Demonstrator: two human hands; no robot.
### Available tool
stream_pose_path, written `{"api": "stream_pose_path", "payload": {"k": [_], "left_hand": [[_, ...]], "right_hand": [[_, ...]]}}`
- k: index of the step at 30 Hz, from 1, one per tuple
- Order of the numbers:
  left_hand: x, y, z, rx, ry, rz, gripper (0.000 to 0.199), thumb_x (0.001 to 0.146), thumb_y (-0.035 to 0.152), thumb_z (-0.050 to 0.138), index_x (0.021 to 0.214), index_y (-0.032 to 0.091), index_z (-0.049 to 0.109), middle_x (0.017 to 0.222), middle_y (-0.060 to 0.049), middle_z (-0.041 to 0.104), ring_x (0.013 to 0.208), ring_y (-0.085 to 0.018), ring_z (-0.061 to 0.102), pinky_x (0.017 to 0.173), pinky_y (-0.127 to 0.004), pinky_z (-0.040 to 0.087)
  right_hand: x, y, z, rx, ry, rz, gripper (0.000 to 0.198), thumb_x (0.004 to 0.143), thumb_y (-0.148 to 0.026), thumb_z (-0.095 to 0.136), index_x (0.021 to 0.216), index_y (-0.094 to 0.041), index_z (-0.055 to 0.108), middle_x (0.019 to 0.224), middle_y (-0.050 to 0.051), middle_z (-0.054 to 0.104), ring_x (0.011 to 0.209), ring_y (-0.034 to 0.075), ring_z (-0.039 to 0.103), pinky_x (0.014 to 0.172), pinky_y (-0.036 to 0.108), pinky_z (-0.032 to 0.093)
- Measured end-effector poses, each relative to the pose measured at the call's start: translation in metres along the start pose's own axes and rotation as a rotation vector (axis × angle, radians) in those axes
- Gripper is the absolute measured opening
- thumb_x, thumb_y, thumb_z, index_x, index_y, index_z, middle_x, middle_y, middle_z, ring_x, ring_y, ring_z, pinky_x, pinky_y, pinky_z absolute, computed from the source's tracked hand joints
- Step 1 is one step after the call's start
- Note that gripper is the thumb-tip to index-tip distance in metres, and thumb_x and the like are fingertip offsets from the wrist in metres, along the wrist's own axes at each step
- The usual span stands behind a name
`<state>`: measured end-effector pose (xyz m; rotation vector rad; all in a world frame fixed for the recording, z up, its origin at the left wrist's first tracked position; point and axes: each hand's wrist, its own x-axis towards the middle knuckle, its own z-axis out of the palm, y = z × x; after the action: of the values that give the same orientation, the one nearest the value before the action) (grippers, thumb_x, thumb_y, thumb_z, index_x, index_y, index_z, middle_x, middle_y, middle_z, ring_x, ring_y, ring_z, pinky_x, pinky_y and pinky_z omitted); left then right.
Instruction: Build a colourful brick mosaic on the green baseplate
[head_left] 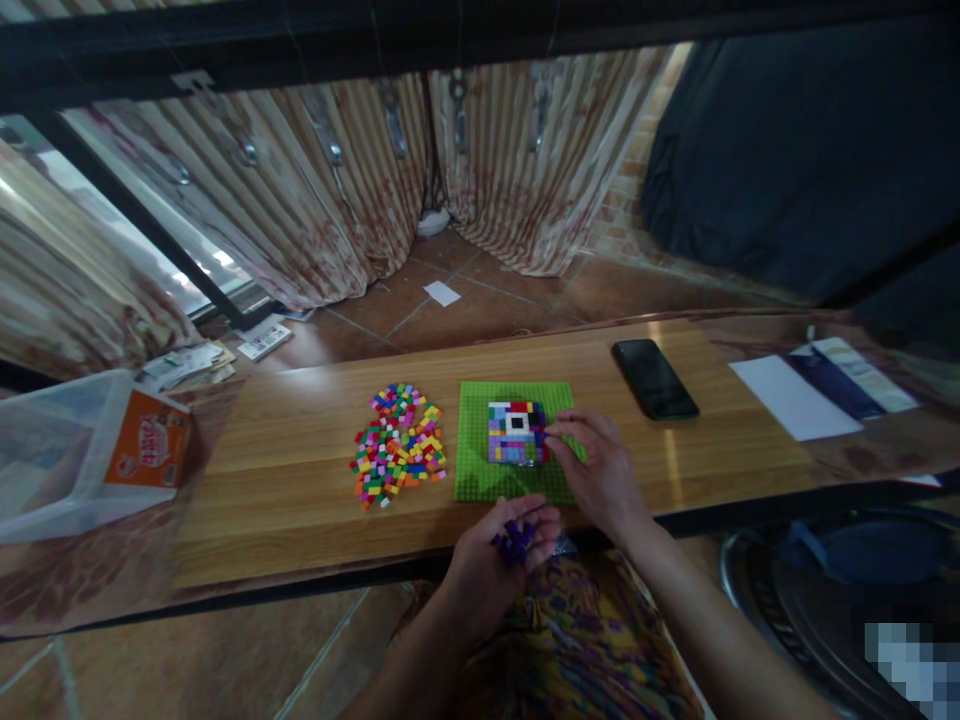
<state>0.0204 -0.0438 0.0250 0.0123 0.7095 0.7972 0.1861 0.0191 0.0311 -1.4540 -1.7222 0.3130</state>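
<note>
A green studded baseplate (472,470) lies on the wooden table, bearing a multicoloured block of toy bricks (504,448) with a white square and black centre on top. Palm up and cupped, my left hand (487,560) holds several small dark purple bricks (514,541) just in front of the plate. My right hand (596,460) reaches over the plate's right side, thumb and forefinger pinched at the right edge of the brick block. Whatever sits between those fingertips is too small to make out. Left of the plate spreads a pile of loose coloured bricks (401,445).
A black phone (655,380) lies at the table's (285,480) right. Beyond its right end are white paper (784,397) and a blue-and-white packet (855,375). A clear plastic bin (67,450) with an orange label stands at the far left. Curtains (322,200) hang behind.
</note>
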Motion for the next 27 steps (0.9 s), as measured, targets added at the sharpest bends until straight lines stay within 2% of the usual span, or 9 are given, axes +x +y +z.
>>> {"api": "stream_pose_path", "payload": {"k": [4, 9, 18, 22, 27], "left_hand": [[-0.002, -0.014, -0.008, 0.012, -0.017, -0.071, 0.036, 0.092, 0.035, 0.050, 0.105, 0.006, 0.068, 0.100, -0.015, 0.070, 0.085, -0.018, 0.066, 0.084, -0.029, 0.048], [-0.002, -0.030, -0.013, 0.047, -0.009, -0.136, 0.033, 0.089, 0.033, 0.054, 0.102, 0.006, 0.069, 0.094, -0.014, 0.071, 0.083, -0.019, 0.066, 0.082, -0.030, 0.048], [-0.001, -0.028, -0.011, 0.074, -0.001, -0.145, 0.030, 0.084, 0.030, 0.060, 0.100, 0.006, 0.070, 0.092, -0.013, 0.070, 0.082, -0.019, 0.066, 0.082, -0.031, 0.047], [0.000, -0.029, -0.013, 0.065, -0.004, -0.149, 0.031, 0.085, 0.032, 0.058, 0.099, 0.007, 0.070, 0.091, -0.013, 0.070, 0.082, -0.020, 0.066, 0.082, -0.031, 0.046], [0.002, -0.031, -0.015, 0.060, -0.023, -0.168, 0.031, 0.088, 0.032, 0.055, 0.100, 0.007, 0.070, 0.093, -0.014, 0.071, 0.084, -0.020, 0.066, 0.083, -0.032, 0.045]], "right_hand": [[0.008, 0.016, 0.012, 0.031, 0.014, 0.013, 0.014, 0.087, -0.029, 0.057, 0.089, -0.025, 0.071, 0.107, 0.007, 0.061, 0.104, 0.025, 0.055, 0.093, 0.048, 0.045], [0.010, 0.020, 0.021, 0.112, -0.008, 0.066, 0.012, 0.083, -0.031, 0.061, 0.086, -0.026, 0.072, 0.110, 0.006, 0.060, 0.105, 0.025, 0.055, 0.095, 0.049, 0.042], [0.015, 0.024, 0.035, 0.558, 0.040, 0.392, 0.013, 0.068, -0.031, 0.075, 0.077, -0.022, 0.074, 0.099, 0.005, 0.066, 0.105, 0.022, 0.059, 0.096, 0.043, 0.042], [0.016, 0.024, 0.037, 0.646, 0.048, 0.451, 0.014, 0.064, -0.029, 0.077, 0.077, -0.022, 0.073, 0.097, 0.005, 0.068, 0.105, 0.022, 0.059, 0.097, 0.044, 0.042], [0.017, 0.026, 0.037, 0.642, 0.004, 0.481, 0.020, 0.064, -0.032, 0.076, 0.080, -0.021, 0.072, 0.099, 0.005, 0.068, 0.099, 0.021, 0.061, 0.089, 0.041, 0.047]]}}
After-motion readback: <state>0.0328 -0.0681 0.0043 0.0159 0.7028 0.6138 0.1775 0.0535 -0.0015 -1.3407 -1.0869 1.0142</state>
